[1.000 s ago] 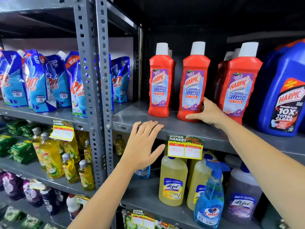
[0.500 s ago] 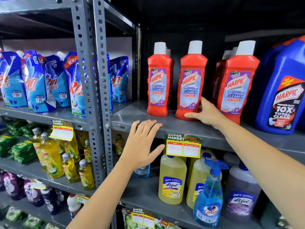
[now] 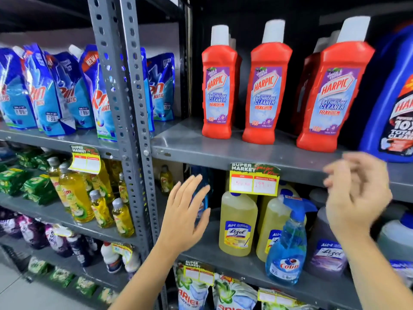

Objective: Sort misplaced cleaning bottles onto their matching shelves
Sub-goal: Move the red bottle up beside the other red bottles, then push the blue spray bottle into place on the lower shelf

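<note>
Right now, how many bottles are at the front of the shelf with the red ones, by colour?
Red bottles: 3
Blue jug: 1
Total: 4
More red ones stand partly hidden behind.

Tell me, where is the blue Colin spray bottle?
In the head view, the Colin spray bottle stands lower right, at the front of the shelf below the Harpic bottles, before the yellow Lizol bottles.

Standing upright in a row on the grey shelf (image 3: 257, 153): three red Harpic bottles (image 3: 266, 90). Hovering below that shelf's edge, holding nothing: left hand (image 3: 185, 215), fingers spread, and blurred right hand (image 3: 355, 193) above the blue Colin spray bottle (image 3: 288, 245).
</note>
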{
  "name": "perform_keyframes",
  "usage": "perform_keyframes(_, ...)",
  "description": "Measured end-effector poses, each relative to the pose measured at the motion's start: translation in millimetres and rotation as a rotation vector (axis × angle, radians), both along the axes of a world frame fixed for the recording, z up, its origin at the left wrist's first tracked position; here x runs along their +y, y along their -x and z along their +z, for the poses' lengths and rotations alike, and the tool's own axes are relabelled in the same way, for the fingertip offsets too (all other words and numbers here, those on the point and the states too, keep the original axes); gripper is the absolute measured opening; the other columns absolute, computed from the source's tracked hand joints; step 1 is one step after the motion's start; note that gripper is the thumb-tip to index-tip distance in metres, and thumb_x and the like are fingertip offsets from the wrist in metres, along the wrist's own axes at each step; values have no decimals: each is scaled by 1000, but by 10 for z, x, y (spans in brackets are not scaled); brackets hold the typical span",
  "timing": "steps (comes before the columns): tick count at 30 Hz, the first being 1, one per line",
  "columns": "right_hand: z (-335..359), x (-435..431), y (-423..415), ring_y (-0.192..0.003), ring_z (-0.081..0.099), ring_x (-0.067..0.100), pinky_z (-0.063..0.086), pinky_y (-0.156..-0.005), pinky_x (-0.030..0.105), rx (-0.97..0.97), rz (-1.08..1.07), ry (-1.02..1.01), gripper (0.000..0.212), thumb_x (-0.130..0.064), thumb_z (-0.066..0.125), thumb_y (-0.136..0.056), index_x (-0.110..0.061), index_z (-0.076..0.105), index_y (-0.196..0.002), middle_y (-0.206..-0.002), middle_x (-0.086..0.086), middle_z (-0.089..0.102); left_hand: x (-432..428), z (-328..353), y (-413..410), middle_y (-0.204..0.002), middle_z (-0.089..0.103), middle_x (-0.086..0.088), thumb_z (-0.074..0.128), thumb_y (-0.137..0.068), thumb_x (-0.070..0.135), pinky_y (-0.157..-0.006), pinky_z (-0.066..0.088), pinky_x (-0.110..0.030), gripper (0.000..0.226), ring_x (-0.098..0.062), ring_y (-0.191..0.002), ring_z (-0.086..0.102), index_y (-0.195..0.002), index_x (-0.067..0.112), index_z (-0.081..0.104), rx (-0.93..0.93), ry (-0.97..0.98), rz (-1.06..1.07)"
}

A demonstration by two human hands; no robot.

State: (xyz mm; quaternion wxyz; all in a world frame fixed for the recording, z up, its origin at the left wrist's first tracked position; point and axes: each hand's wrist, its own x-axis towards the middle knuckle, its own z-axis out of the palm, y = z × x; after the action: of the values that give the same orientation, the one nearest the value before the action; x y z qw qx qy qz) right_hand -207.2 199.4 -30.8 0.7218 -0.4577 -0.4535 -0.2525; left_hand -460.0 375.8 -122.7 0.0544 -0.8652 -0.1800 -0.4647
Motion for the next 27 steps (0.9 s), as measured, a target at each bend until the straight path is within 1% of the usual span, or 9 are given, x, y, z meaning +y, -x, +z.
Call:
perform_keyframes(3,-758,-161,11,-65,59,-2,46,-63,13,190,-46,216,6,-17,61,-92,-12,61,-96,-79,-19,66,-48,-599,113,-150,44,-4,51,-98,26,-116,24,-45,42,-17,-143,32,-137,13,50,124,233,-5)
perform_keyframes(5,-1208,-226,-18,-62,58,-2,43,-59,7,274,-84,412,15,-7,69,-88,-16,61,-95,-74,-13,65,-49,-957,153,-153,39,-2,50,-100,31,-119,19,-46,45,-19,-144,30,-142,14,48,281,370,36)
perform_keyframes(9,-1852,-300,-112,-65,61,14,44,-62,8,460,-75,642,33,-14,78,-81,-23,57,-106,-86,0,67,23,-1537,172,-163,-1,2,35,-103,47,-118,-11,-38,63,-17,-151,-4,-156,18,17,629,482,146)
perform_keyframes(11,-2034,-300,-183,-70,63,16,49,-64,13,506,-102,738,43,-20,83,-76,-22,57,-110,-97,5,67,66,-1721,168,-163,-11,1,28,-102,53,-117,-14,-40,68,-17,-150,-10,-157,20,5,757,468,167)
perform_keyframes(13,-2141,-285,-245,-83,68,13,54,-67,25,514,-56,879,50,-27,85,-73,-24,57,-114,-102,-3,69,95,-1858,168,-163,-10,-1,26,-102,55,-117,-12,-43,70,-20,-150,-9,-157,19,3,853,459,160)
perform_keyframes(17,-2267,-232,-337,-94,69,6,56,-78,32,546,71,1019,56,-20,86,-73,-29,52,-117,-104,-10,70,97,-2022,193,-162,-8,-2,26,-98,59,-118,-10,-48,75,-26,-150,-7,-157,17,6,874,440,151)
perform_keyframes(19,-2301,-203,-362,-92,69,3,56,-73,23,545,80,1059,60,-17,87,-71,-28,50,-116,-103,-10,69,82,-2064,210,-162,0,-4,27,-95,61,-119,-9,-43,77,-28,-149,1,-156,16,13,846,410,147)
perform_keyframes(21,-2305,-189,-365,-87,68,-5,53,-65,13,545,85,1083,61,-21,88,-69,-29,50,-116,-102,-14,69,62,-2070,218,-160,17,-7,31,-94,61,-115,1,-39,77,-30,-147,18,-154,13,26,827,376,153)
perform_keyframes(27,-2351,-82,-112,-94,69,9,57,-80,38,461,67,1109,61,-34,86,-71,-34,52,-121,-103,-13,72,21,-2087,218,-159,25,-10,43,-93,61,-114,1,-38,78,-30,-145,24,-152,11,31,798,345,171)
